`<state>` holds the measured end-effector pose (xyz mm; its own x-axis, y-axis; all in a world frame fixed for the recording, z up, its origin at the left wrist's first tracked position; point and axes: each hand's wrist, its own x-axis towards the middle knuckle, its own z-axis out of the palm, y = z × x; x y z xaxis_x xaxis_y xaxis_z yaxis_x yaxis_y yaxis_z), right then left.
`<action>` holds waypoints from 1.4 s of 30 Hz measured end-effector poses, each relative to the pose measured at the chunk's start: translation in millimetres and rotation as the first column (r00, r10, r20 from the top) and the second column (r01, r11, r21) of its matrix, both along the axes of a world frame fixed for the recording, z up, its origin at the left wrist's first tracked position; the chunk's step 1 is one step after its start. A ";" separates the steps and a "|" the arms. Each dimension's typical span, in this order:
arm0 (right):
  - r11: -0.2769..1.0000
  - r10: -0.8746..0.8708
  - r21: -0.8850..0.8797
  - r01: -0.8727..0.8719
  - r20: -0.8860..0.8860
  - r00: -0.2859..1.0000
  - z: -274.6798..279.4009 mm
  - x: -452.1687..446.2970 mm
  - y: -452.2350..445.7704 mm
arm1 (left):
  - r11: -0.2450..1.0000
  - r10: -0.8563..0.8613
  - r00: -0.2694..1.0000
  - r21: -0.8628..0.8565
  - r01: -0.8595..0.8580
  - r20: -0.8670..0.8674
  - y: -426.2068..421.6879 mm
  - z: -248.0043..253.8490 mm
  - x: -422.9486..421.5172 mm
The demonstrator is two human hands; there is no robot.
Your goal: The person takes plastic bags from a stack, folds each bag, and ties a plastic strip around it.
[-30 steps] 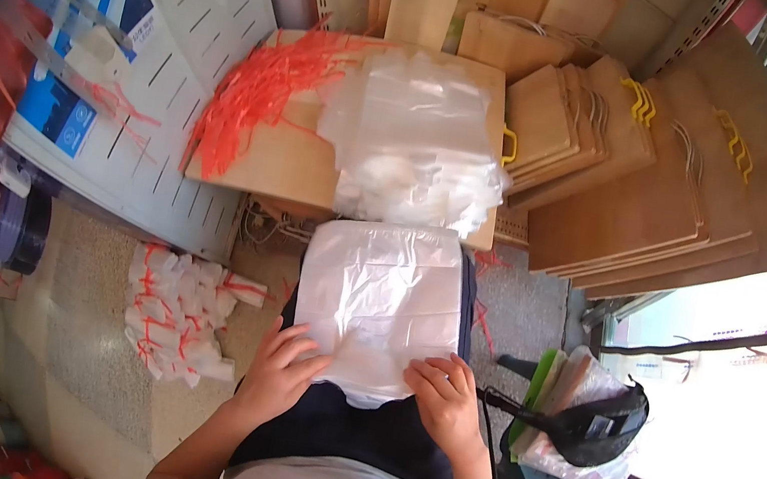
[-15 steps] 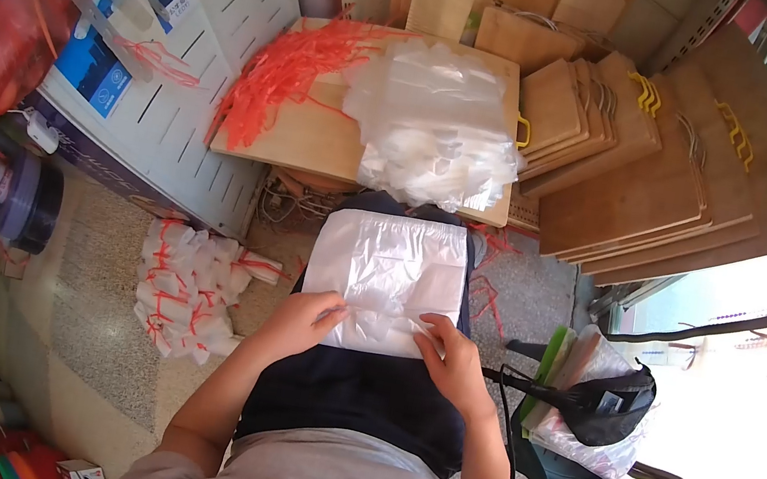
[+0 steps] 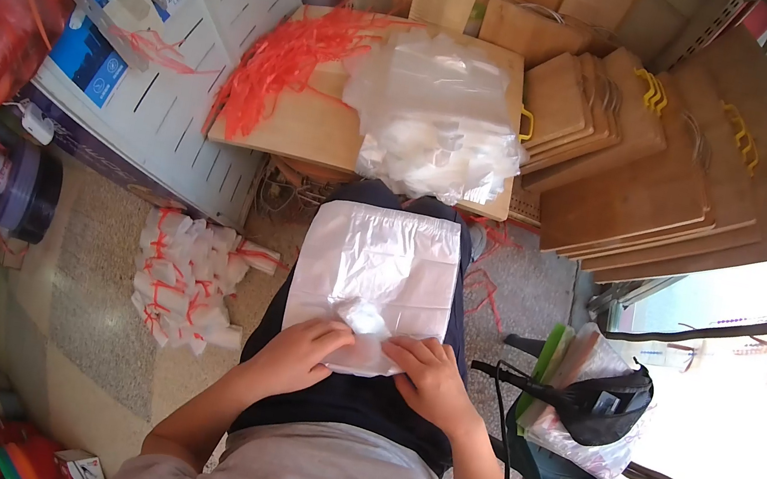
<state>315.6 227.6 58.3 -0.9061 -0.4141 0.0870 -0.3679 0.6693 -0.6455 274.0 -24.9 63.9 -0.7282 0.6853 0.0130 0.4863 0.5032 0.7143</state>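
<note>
White bag flat on the lap, its near edge under both hands, not rolled or tied.

The left hand (image 3: 298, 355) and right hand (image 3: 434, 380) rest on the near corners of the white bag (image 3: 380, 259), fingers bent over the plastic; whether they pinch it or only press, I cannot tell. The bag lies across the dark trousers (image 3: 344, 414), mostly spread out, with a crumpled patch between the hands, so its folding looks barely begun. Beyond the knees, a pile of clear bags (image 3: 443, 97) lies loose on the wooden table (image 3: 294, 135), unbundled, beside a heap of red strips (image 3: 297, 58). On the floor to the left, white bundles (image 3: 184, 282) bound with red strips look finished.
</note>
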 end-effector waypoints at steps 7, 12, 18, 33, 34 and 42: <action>0.998 0.022 0.068 -0.016 -0.083 0.996 -6.3 5.1 -7.9 | 0.995 0.042 0.939 -0.068 -0.069 -0.340 -9.5 -21.1 33.1; 0.992 -0.011 0.120 0.028 -0.137 0.991 -4.6 9.0 -13.5 | 0.996 -0.023 0.901 -0.092 -0.019 -0.434 -5.9 -21.5 34.3; 0.990 0.035 0.139 -0.011 -0.173 0.984 -13.6 12.8 -15.3 | 0.999 -0.050 0.890 -0.038 0.037 -0.453 0.1 -12.8 26.1; 0.913 -0.331 -0.225 0.340 0.075 0.941 -18.2 -18.9 -8.1 | 0.985 0.160 0.985 0.056 -0.164 0.069 -2.3 -14.1 -41.6; 0.913 -0.340 -0.203 0.353 0.098 0.935 -18.4 -19.6 -8.7 | 0.975 0.208 0.976 0.062 -0.211 0.057 -2.7 -16.0 -40.1; 0.874 -0.439 -0.148 0.464 0.172 0.882 -28.9 -28.5 -14.2 | 0.970 0.182 0.837 -0.046 -0.239 -0.516 15.5 -16.5 -12.7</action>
